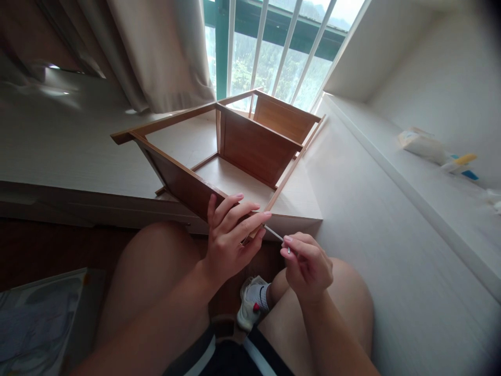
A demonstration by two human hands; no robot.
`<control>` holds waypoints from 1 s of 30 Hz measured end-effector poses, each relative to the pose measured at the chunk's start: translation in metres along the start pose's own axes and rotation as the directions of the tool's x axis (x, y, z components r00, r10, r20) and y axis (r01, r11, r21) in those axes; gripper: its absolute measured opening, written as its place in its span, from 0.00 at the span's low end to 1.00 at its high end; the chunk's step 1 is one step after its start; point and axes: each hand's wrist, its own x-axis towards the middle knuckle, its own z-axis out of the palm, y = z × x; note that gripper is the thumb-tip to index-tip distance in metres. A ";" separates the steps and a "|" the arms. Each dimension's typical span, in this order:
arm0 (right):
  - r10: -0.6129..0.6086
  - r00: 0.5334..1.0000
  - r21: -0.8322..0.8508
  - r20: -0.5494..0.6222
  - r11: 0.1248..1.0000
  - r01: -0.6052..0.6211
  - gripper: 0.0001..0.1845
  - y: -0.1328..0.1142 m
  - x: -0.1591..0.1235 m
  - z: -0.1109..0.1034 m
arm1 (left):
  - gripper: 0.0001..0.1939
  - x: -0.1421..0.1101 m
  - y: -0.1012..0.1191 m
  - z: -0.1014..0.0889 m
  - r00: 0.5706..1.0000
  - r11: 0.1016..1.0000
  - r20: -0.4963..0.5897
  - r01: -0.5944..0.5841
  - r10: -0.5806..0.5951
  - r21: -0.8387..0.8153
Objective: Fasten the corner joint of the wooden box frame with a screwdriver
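A brown wooden shelf rack (260,143) lies on its side on the pale window ledge, its near end jutting past the ledge's edge. My left hand (230,235) is wrapped over the near corner, with its fingers across the end panel and thumb beneath. In my right hand (307,261), thumb and fingers pinch the bent end of a thin metal hex key (274,233). The key's long arm points left to the rack's corner by my left fingertips. Whether its tip sits in a screw is hidden.
Barred window (282,49) stands behind the rack, with a beige curtain (156,52) to its left. A white panel (371,209) bounds the right side; a packet (422,143) and a yellow-and-blue item (464,164) lie on its shelf. A flat framed object (43,313) is at lower left.
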 end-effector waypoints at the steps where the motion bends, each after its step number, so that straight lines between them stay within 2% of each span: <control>1: 0.028 1.000 0.020 -0.011 0.999 -0.027 0.19 0.000 -0.002 0.002 | 0.17 0.000 0.000 0.000 1.000 1.000 -0.001 -0.004 0.004 -0.004; 4: 0.143 0.987 0.109 -0.069 0.985 -0.135 0.12 -0.003 -0.006 0.009 | 0.17 0.001 0.000 -0.001 1.000 1.000 -0.002 -0.008 0.008 -0.005; 6: 0.257 0.960 0.201 -0.112 0.952 -0.231 0.08 -0.006 -0.008 0.015 | 0.17 0.001 0.001 -0.001 1.000 1.000 0.001 -0.003 0.003 0.001; 9: 0.449 0.886 0.374 -0.118 0.846 -0.379 0.04 -0.016 -0.006 0.023 | 0.16 0.002 0.001 -0.001 1.000 1.000 0.001 -0.004 0.004 0.009; 15: 0.716 0.698 0.612 0.001 0.552 -0.567 0.18 -0.031 0.011 0.027 | 0.17 0.000 0.000 0.000 1.000 1.000 -0.006 -0.005 0.005 -0.006; 17: 0.770 0.625 0.684 0.125 0.390 -0.617 0.19 -0.034 0.018 0.024 | 0.18 0.000 0.000 0.001 1.000 1.000 -0.003 0.001 -0.001 -0.010; 20: 0.744 0.522 0.763 0.416 0.026 -0.645 0.17 -0.035 0.025 0.018 | 0.17 0.000 0.000 0.001 1.000 1.000 -0.007 0.002 -0.002 -0.009; 22: 0.649 0.483 0.751 0.588 -0.216 -0.624 0.13 -0.036 0.025 0.015 | 0.16 0.000 0.000 0.001 1.000 1.000 -0.006 0.002 -0.002 -0.010; 24: 0.567 0.474 0.721 0.674 -0.365 -0.589 0.11 -0.035 0.023 0.013 | 0.16 0.000 0.000 0.001 1.000 1.000 -0.004 0.003 -0.003 -0.013; 25: 0.545 0.478 0.713 0.689 -0.390 -0.583 0.11 -0.035 0.022 0.013 | 0.16 0.000 0.000 0.001 1.000 1.000 -0.005 0.003 -0.003 -0.015; 26: 0.540 0.483 0.712 0.689 -0.380 -0.591 0.12 -0.034 0.020 0.013 | 0.16 0.000 0.000 0.001 1.000 1.000 -0.006 0.002 -0.003 -0.014; 27: 0.552 0.488 0.716 0.676 -0.334 -0.613 0.13 -0.033 0.019 0.014 | 0.16 0.000 0.000 0.001 1.000 1.000 -0.008 -0.001 0.001 -0.012; 28: 0.582 0.498 0.724 0.643 -0.251 -0.642 0.13 -0.032 0.018 0.015 | 0.16 0.000 0.000 0.001 1.000 1.000 -0.011 -0.004 0.003 -0.010; 30: 0.676 0.545 0.732 0.497 0.011 -0.681 0.15 -0.028 0.013 0.016 | 0.16 0.000 0.000 0.001 1.000 1.000 -0.014 -0.007 0.007 -0.005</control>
